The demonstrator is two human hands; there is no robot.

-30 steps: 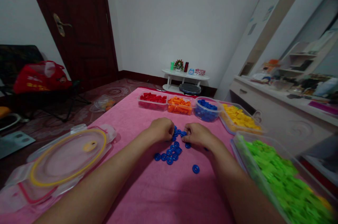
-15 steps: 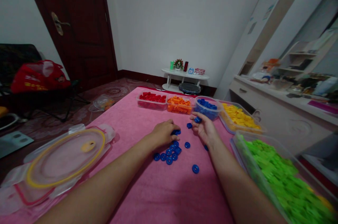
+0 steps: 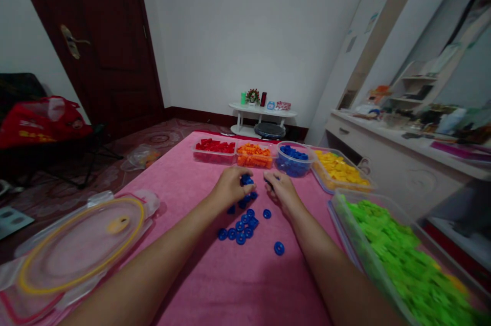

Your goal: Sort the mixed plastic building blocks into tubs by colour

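Note:
My left hand [image 3: 231, 187] is closed around several blue toy bricks [image 3: 246, 180] above the middle of the pink cloth. Just below it are more blue pieces [image 3: 243, 203], partly covered by the fingers. My right hand [image 3: 283, 189] is a short way to the right, its fingers curled in a pinch. A small bit of blue brick [image 3: 267, 180] shows at its fingertips, mostly hidden. Nearer to me lies a loose group of blue toy wheels [image 3: 240, 239]. Two single ones sit apart, one blue wheel [image 3: 267, 214] by the right wrist and another wheel [image 3: 279, 248] closer in.
Along the far edge stand clear boxes of red bricks [image 3: 215, 147] and orange bricks [image 3: 254, 157], plus a round tub [image 3: 294, 167] of blue ones. Yellow bricks [image 3: 340, 167] and green bricks [image 3: 399, 254] fill boxes on the right. A yellow-ringed clear lid [image 3: 82, 249] lies left.
My left hand has lifted slightly with blue bricks in it, uncovering pieces beneath. My right hand has moved left toward it and turned over, its fingers curling in. The view has shifted slightly.

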